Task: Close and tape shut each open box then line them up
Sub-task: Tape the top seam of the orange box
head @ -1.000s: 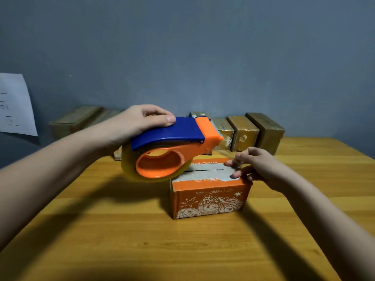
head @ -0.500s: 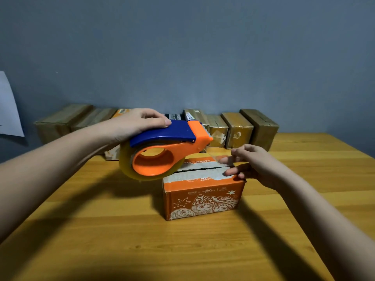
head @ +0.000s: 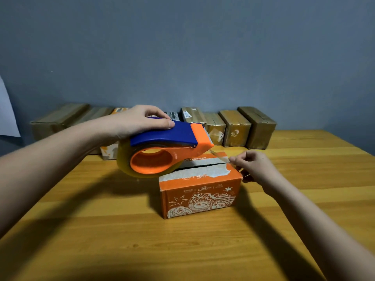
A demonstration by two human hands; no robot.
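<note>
We are looking at one orange box [head: 199, 191], one tape dispenser [head: 166, 151] and, beyond both hands, a row of taped boxes [head: 235, 127] along the wall [head: 203, 47] (we are counting roughly eight, though our left arm is hiding part of the row). Our left hand [head: 138, 121] is gripping the dispenser by its blue handle, fingers curled over the top, and is holding it in the air just above the left end of the orange box. Our right hand [head: 253, 166] is pinching the free end of the clear tape strip [head: 220, 157] between thumb and fingertip, just beside the box's right top edge, with the strip stretching from the dispenser's orange nose. The orange box is sitting on the wooden table [head: 101, 230] between and below our hands; it is showing white cartoon drawings and stars on its front, torn whitish patches on top, and its flaps are lying down with a dark seam along the middle.
</note>
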